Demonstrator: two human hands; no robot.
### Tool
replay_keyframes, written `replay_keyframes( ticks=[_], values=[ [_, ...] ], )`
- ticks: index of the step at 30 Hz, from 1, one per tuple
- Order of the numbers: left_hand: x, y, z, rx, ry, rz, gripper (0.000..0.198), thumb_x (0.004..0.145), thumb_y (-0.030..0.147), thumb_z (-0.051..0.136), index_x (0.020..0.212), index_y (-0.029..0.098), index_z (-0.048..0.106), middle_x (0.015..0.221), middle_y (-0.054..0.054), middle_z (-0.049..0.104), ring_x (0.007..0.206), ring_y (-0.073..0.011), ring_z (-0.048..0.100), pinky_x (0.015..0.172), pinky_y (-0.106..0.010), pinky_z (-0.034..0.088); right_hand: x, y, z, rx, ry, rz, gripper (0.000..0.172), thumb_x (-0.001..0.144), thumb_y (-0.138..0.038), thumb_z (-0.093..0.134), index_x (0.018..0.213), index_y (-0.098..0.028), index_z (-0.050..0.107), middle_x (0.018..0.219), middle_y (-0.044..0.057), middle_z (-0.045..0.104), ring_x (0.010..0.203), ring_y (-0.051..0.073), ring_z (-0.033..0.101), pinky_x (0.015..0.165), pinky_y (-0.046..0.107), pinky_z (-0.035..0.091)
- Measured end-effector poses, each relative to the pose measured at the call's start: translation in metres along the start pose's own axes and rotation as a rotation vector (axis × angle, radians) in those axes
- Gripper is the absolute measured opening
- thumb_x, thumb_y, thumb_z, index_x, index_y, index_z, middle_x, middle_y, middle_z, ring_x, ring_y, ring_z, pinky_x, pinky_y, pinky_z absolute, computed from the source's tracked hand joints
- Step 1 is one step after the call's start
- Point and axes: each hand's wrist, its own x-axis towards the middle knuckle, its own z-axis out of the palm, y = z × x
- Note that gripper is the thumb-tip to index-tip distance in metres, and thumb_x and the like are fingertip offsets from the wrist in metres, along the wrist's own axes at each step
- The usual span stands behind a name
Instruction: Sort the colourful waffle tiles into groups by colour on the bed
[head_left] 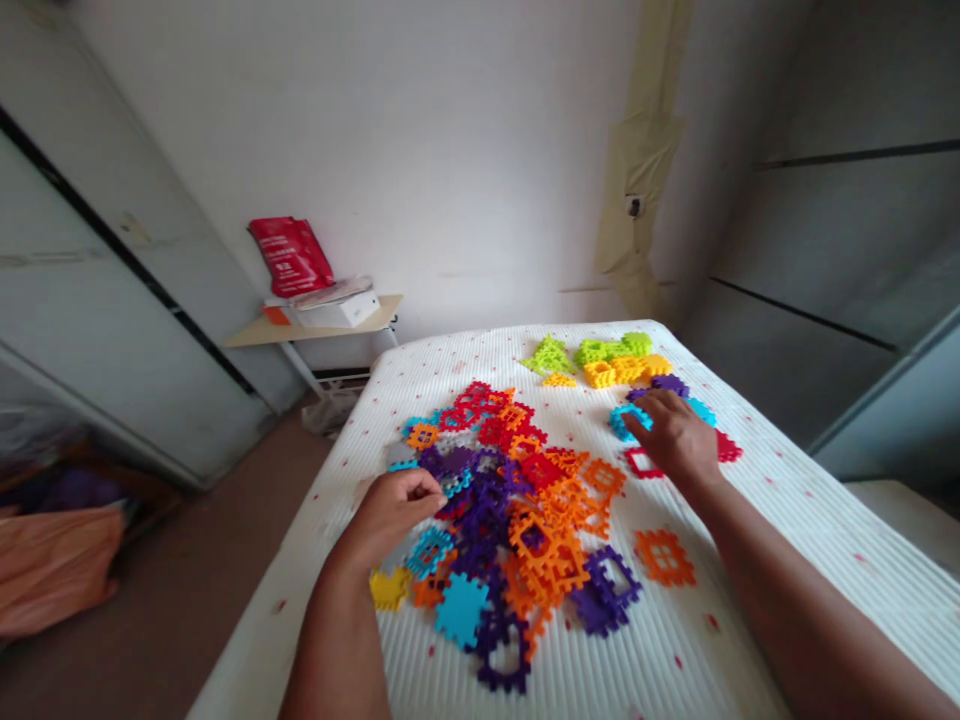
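Observation:
A heap of flat interlocking plastic tiles point(517, 500) in red, orange, purple, blue and yellow lies on a white ribbed mattress point(750, 600). My left hand point(394, 510) rests at the heap's left edge, fingers curled in a pinch on a small light-blue tile point(456, 484). My right hand point(671, 435) lies palm down at the right, fingertips on a light-blue tile point(622, 420), with a red tile point(641, 463) under its near edge. Behind it sit sorted groups of green tiles point(600, 350), yellow tiles point(626, 370) and a purple tile point(670, 383).
A lone orange tile point(664, 557) lies near my right forearm. Beyond the mattress a small wooden table point(315, 325) holds a white box and a red bag point(291, 255). A grey cabinet stands at the left, with an orange cloth bundle point(52, 560) on the floor.

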Motion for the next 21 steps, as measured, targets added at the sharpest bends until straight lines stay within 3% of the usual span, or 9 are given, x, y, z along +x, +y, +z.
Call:
replay_keyframes(
  ticks=[3, 6, 9, 15, 21],
  values=[
    [-0.006, -0.012, -0.009, 0.253, -0.11, -0.051, 0.015, 0.064, 0.032, 0.058, 0.062, 0.017, 0.061, 0.057, 0.002, 0.056, 0.056, -0.0127, 0.05, 0.053, -0.022, 0.034, 0.002, -0.002, -0.001, 0.035, 0.059, -0.051, 0.028, 0.088, -0.037, 0.046, 0.094, -0.018, 0.066, 0.101, 0.009, 0.064, 0.09, 0.022, 0.058, 0.065, 0.029, 0.042],
    [-0.008, -0.02, -0.007, 0.432, -0.079, -0.108, 0.013, 0.062, 0.025, 0.058, 0.072, 0.019, 0.065, 0.061, 0.002, 0.059, 0.059, -0.0138, 0.054, 0.053, -0.022, 0.032, 0.002, -0.004, -0.002, 0.055, 0.075, -0.075, 0.03, 0.088, -0.037, 0.044, 0.093, -0.017, 0.067, 0.099, 0.009, 0.065, 0.089, 0.022, 0.058, 0.065, 0.029, 0.043],
    [-0.007, -0.019, -0.001, 0.519, -0.033, -0.154, 0.022, 0.06, 0.02, 0.058, 0.08, 0.023, 0.067, 0.065, 0.002, 0.062, 0.062, -0.0146, 0.056, 0.054, -0.022, 0.032, 0.001, -0.003, -0.002, 0.051, 0.086, -0.081, 0.032, 0.088, -0.038, 0.043, 0.091, -0.017, 0.067, 0.097, 0.008, 0.066, 0.087, 0.021, 0.059, 0.06, 0.027, 0.04],
    [-0.005, -0.009, 0.007, 0.668, -0.007, -0.231, 0.021, 0.06, 0.016, 0.057, 0.074, 0.025, 0.068, 0.077, 0.0, 0.068, 0.074, -0.0175, 0.059, 0.059, -0.025, 0.032, 0.0, -0.002, 0.0, 0.062, 0.111, -0.114, 0.032, 0.09, -0.037, 0.044, 0.089, -0.016, 0.067, 0.094, 0.008, 0.067, 0.084, 0.019, 0.06, 0.06, 0.026, 0.04],
    [-0.005, -0.008, 0.0, 0.73, -0.072, -0.307, 0.01, 0.059, 0.023, 0.059, 0.064, 0.023, 0.068, 0.067, 0.0, 0.067, 0.065, -0.0161, 0.059, 0.054, -0.024, 0.031, 0.001, -0.001, 0.0, 0.07, 0.15, -0.133, 0.03, 0.089, -0.036, 0.045, 0.087, -0.016, 0.068, 0.091, 0.008, 0.067, 0.08, 0.019, 0.061, 0.059, 0.026, 0.041]
  ],
)
